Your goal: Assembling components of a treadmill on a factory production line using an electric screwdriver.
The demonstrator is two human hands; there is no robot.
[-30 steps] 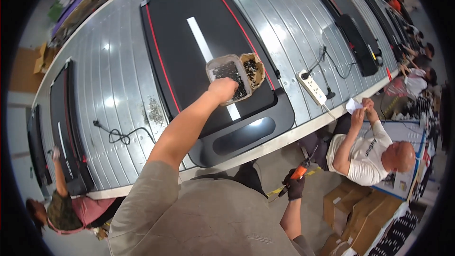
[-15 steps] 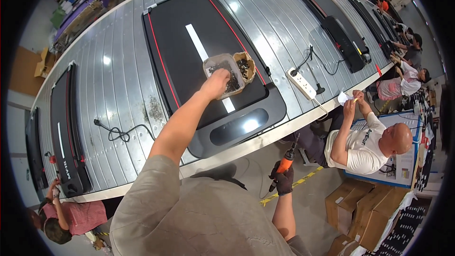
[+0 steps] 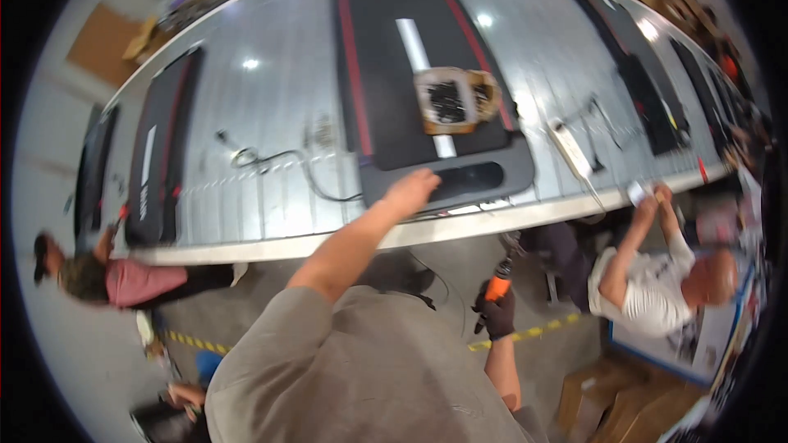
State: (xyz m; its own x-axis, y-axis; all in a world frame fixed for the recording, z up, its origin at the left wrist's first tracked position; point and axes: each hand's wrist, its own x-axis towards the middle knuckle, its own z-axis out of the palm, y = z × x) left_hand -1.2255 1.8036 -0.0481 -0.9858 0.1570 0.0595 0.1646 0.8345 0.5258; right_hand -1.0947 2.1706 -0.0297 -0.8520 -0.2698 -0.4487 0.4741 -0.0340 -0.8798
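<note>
My bare left hand [image 3: 413, 190] is over the near end panel [image 3: 513, 168] of a flat black walking treadmill [image 3: 382, 57] with red side stripes. Its fingers look drawn together; anything between them is too small and blurred to make out. My right hand [image 3: 497, 317], in a dark glove, grips an orange-and-black electric screwdriver [image 3: 497, 285] below the table's edge, bit pointing up and away. On the treadmill deck sits an open tub [image 3: 425, 111] of small dark parts that look like screws. A smaller container [image 3: 492, 98] of similar parts adjoins its right side.
A ribbed metal table [image 3: 271, 107] carries more treadmills, one at left [image 3: 156, 148] and one at right [image 3: 648, 90]. A white power strip [image 3: 570, 150] and a black cable [image 3: 308, 166] lie beside mine. One co-worker [image 3: 648, 279] sits at right, another person [image 3: 139, 279] stands left.
My left hand has left the tub of small parts and come back toward me, over the treadmill's near end panel. My right hand still holds the screwdriver. The whole view has shifted.
</note>
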